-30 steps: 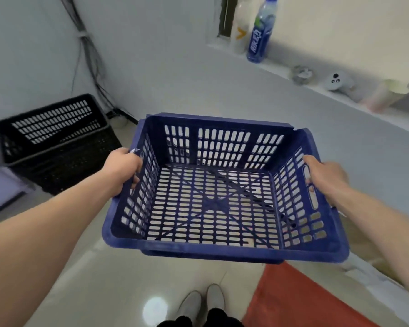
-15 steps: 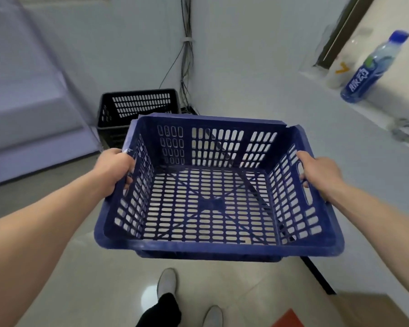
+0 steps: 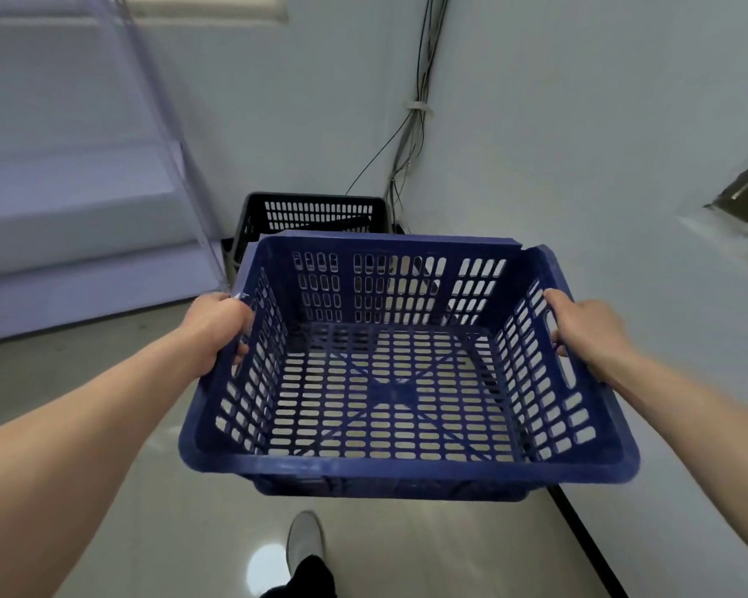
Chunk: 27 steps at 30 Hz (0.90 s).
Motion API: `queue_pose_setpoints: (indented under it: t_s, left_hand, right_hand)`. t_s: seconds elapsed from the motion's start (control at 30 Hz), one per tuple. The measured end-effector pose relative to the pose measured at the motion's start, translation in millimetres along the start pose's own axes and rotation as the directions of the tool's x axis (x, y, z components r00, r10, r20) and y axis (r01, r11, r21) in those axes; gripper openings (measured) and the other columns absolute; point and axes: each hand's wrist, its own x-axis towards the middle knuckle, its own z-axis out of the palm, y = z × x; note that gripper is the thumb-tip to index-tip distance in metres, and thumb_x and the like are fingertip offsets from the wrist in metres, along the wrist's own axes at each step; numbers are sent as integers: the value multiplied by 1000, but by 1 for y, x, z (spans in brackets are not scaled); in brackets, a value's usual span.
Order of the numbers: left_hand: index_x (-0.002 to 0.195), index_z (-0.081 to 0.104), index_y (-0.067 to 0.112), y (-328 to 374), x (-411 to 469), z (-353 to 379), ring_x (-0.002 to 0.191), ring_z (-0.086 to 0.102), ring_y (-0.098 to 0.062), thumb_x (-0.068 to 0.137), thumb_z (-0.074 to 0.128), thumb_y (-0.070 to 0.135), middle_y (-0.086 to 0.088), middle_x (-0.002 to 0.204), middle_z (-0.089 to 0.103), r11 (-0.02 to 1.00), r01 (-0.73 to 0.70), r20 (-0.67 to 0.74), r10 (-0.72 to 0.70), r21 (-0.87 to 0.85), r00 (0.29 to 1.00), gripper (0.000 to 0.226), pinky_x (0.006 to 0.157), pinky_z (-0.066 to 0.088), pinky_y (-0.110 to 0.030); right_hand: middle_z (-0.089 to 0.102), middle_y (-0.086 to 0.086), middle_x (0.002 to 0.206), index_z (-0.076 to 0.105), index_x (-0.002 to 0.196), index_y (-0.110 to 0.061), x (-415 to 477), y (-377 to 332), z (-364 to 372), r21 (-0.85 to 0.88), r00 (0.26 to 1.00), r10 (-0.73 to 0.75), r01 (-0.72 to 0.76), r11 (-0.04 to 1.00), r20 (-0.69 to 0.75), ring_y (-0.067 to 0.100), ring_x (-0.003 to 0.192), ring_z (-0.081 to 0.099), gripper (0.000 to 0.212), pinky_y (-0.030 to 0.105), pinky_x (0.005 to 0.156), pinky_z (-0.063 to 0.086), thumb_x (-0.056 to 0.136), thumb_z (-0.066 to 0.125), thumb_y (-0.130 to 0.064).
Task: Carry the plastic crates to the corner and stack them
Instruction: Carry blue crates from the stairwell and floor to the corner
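Note:
I carry an empty blue slotted plastic crate (image 3: 402, 468) level in front of me, above the floor. My left hand (image 3: 219, 328) grips its left rim, fingers curled under the edge. On the opposite side my right hand (image 3: 584, 328) grips the right rim beside the handle slot. A black slotted crate (image 3: 312, 213) stands on the floor in the room's corner, straight ahead; the blue crate's far wall hides its lower part.
White walls meet at the corner, where a bundle of cables (image 3: 415, 135) runs down. A pale stepped block (image 3: 74, 235) lies to the left. Along the right wall runs a dark baseboard (image 3: 588, 550). My shoe (image 3: 305, 541) is on the glossy floor.
The view has swung left and forward: the black crate went from the far left to straight ahead behind the blue crate. The shelf with the bottle left view. Both hands keep their grip.

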Motion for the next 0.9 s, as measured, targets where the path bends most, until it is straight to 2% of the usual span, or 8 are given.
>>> queue_pose_setpoints:
  t_s: [0.1, 0.33, 0.57, 0.73, 0.9]
  left_hand:
    - [94, 58, 2, 22, 35, -15, 55, 48, -26, 75, 44, -8, -17, 72, 54, 999, -4, 10, 4, 34, 1000, 25, 52, 42, -34]
    - [84, 57, 2, 72, 101, -38, 56, 48, -28, 78, 46, -8, -16, 69, 54, 999, -17, -33, 18, 30, 999, 16, 56, 43, -36]
    - [75, 54, 4, 112, 170, -44, 59, 49, -30, 78, 46, -9, -16, 68, 52, 1000, 19, -133, -17, 16, 991, 16, 58, 44, -35]
    - [86, 59, 2, 139, 217, -44, 59, 52, -31, 74, 47, -6, -22, 76, 56, 998, 58, -156, -60, -16, 986, 19, 60, 47, -39]
    - [85, 58, 1, 157, 253, -38, 62, 53, -32, 74, 45, -7, -23, 77, 56, 995, 84, -182, -93, -59, 979, 19, 68, 48, -48]
  right_hand:
    - [75, 13, 72, 74, 80, -3, 18, -35, 18, -25, 1000, -7, 7, 1000, -2, 36, 71, 70, 69, 39, 73, 54, 90, 45, -64]
    - [76, 12, 72, 75, 80, -5, 70, -111, 46, -33, 999, -37, 37, 999, 12, 35, 72, 71, 67, 39, 72, 54, 89, 44, -64]
    - [75, 15, 72, 75, 79, 1, 151, -189, 80, -49, 989, -136, 139, 989, 60, 36, 73, 70, 70, 42, 77, 54, 95, 46, -60]
    - [74, 17, 72, 73, 83, 4, 216, -234, 105, -69, 976, -181, 190, 979, 123, 36, 71, 68, 70, 42, 73, 53, 97, 47, -59]
    - [73, 16, 83, 69, 89, -3, 267, -271, 135, -79, 970, -182, 196, 977, 160, 36, 76, 69, 65, 44, 75, 55, 95, 47, -63]
